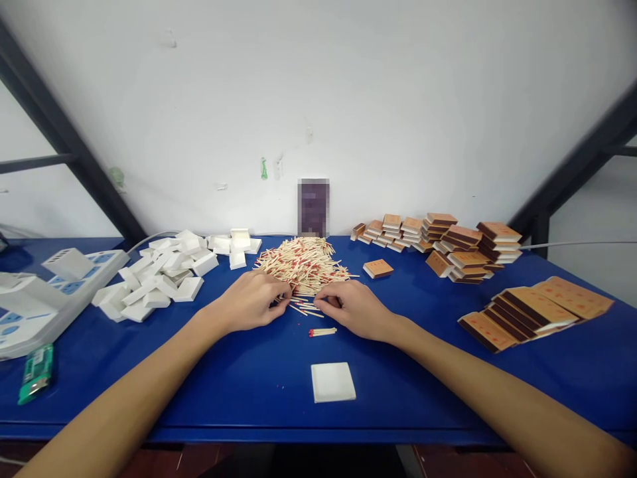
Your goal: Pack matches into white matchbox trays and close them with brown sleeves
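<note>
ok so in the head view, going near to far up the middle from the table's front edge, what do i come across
White square piece → small bundle of matches → big heap of matches → dark purple upright item, blurred out → white wall

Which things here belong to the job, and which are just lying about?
Likely the job:
matches by the left hand and right hand
white trays
orange matchboxes

Probably just lying about:
power strip
green object, unclear what
blurred purple item
</note>
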`<action>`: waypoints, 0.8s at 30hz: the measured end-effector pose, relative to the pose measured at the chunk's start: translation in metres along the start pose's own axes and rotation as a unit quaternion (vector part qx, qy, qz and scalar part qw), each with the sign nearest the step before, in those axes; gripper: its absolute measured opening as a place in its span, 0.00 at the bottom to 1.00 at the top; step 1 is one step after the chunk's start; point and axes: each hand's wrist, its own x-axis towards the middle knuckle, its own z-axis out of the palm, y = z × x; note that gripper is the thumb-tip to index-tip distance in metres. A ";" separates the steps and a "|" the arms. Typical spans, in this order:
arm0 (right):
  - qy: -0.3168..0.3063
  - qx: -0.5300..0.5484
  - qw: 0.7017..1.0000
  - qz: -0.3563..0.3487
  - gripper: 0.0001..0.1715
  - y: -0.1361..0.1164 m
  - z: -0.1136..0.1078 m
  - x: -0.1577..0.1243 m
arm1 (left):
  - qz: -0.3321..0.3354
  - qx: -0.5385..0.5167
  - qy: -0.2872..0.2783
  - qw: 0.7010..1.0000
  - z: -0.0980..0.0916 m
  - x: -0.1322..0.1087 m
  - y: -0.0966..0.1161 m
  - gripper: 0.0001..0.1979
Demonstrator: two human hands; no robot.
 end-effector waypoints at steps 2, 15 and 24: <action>-0.002 0.013 1.000 -0.017 0.11 -0.001 -0.001 -0.002 | -0.011 0.010 0.005 1.000 0.000 0.000 -0.002 0.08; 0.012 -0.021 0.995 -0.099 0.09 0.003 -0.004 -0.009 | 0.032 -0.041 0.012 0.999 -0.002 0.001 0.004 0.09; 0.002 -0.018 0.996 -0.088 0.05 0.007 -0.002 -0.007 | 0.060 -0.049 0.011 0.997 0.001 0.001 0.009 0.11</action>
